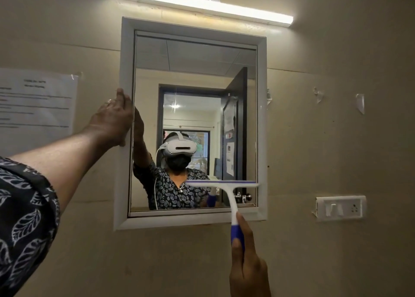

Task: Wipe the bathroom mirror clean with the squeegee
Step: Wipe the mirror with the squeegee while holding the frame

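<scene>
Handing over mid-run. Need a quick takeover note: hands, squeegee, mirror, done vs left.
Left hand: grips the left edge of the frame.
Right hand: holds the squeegee by its blue handle, below the mirror.
Blade: level, low on the right half of the glass.
Done: cannot tell how much is wiped; no streaks show.
Left: probably take the blade to the bottom edge, then check the left half.

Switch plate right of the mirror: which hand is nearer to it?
Right. The right hand holds the squeegee handle below and left of the switch plate; the left hand grips the left edge of the mirror frame.
</scene>
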Demonstrator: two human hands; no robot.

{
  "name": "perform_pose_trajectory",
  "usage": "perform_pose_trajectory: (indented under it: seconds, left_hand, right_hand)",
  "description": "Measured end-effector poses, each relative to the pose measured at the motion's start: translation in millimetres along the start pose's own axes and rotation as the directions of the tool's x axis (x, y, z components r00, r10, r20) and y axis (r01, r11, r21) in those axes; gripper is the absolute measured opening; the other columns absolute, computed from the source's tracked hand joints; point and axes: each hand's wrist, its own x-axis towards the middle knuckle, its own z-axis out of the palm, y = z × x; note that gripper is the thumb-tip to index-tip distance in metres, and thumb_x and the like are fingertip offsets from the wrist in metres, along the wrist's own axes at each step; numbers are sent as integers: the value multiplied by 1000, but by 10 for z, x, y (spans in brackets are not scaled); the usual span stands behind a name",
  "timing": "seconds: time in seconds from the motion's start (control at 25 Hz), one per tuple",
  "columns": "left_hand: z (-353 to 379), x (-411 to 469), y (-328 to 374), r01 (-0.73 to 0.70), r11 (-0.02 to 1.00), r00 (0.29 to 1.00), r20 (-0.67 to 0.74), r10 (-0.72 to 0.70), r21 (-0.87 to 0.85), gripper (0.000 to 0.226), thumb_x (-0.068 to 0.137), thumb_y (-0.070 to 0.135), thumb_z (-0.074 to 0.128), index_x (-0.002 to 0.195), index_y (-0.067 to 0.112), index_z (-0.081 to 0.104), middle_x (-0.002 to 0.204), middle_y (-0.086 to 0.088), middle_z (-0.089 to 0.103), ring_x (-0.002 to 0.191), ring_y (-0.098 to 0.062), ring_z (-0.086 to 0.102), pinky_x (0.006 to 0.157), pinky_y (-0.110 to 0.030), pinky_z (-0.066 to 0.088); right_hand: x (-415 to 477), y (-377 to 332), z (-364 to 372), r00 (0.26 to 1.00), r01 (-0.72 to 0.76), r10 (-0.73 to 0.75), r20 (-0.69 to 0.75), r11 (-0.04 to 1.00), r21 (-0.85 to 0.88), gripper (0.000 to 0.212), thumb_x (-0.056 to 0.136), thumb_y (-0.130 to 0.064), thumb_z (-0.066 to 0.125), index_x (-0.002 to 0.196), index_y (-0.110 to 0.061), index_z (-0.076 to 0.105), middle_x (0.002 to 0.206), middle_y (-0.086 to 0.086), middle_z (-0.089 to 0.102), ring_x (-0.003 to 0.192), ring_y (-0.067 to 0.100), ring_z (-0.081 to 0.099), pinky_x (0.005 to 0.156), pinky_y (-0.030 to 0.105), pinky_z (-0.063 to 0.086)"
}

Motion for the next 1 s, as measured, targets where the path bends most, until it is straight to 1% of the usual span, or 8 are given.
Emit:
perform_pose_trajectory:
  seconds: [0.08,0.2,0.28,0.36,0.48,0.6,0.76,1.0]
  left_hand:
    - [-5,6,1,1,1000,1000,4,-1,-2,126,60,13,87,149,-4,-2,155,-27,-4,142,-42,19,116,-41,22]
    - [-6,-3,6,7,1000,1000,5,-7,-5,126,60,13,87,149,-4,-1,155,-27,-3,141,-42,20,116,-41,23]
    - [-7,-12,11,9,1000,1000,-1,-9,-3,125,61,12,86,148,-4,-2,155,-27,-3,141,-42,20,116,-41,23]
    - [-15,-13,15,9,1000,1000,-4,-9,-2,125,61,12,86,148,-4,-2,155,-27,-4,142,-42,19,116,-41,22]
    - [-10,-2,18,15,1000,1000,0,-15,-8,125,61,12,86,149,-3,-2,156,-27,-4,142,-41,18,116,-41,21]
    - [-7,-2,15,16,1000,1000,9,-16,-5,125,62,11,85,149,-3,-3,155,-27,-4,142,-42,18,117,-41,20]
    - [-1,-2,13,12,1000,1000,2,-12,-10,125,61,12,86,149,-2,-2,156,-26,-4,142,-42,19,116,-41,21]
    - [11,17,13,20,1000,1000,14,-20,-17,126,61,13,86,149,-1,-4,156,-25,-6,143,-41,17,117,-40,21]
  right_hand:
    - [-113,25,46,999,-44,45,19,999,-25,51,97,-26,35,143,-41,17,58,-9,46,38,12,47,44,12,40]
    - [-202,0,14,987,95,-109,-121,989,-115,44,100,-39,22,126,-73,10,64,-6,59,31,1,43,39,-1,32]
    - [-174,75,5,943,169,-242,-229,940,-296,43,101,-39,14,135,-63,4,72,6,70,35,-21,33,44,-10,26]
    - [-219,94,-34,947,158,-255,-194,898,-411,49,103,-23,20,139,-56,12,71,5,70,39,-25,34,46,-13,23]
    - [-166,-295,-124,1000,9,-6,23,992,-127,47,97,-28,35,135,-55,33,69,-3,62,51,-8,54,44,6,41]
    - [452,-900,-372,987,158,-159,-8,969,192,45,93,-40,30,138,-40,36,57,4,49,39,8,47,36,16,39]
    - [1491,-1723,-637,943,330,-332,-8,931,155,40,100,-26,35,140,-32,34,80,-13,46,57,9,56,45,24,50]
    - [2269,-2409,-546,936,349,-353,-6,922,167,37,98,-21,38,135,-26,41,94,6,59,78,26,64,67,43,58]
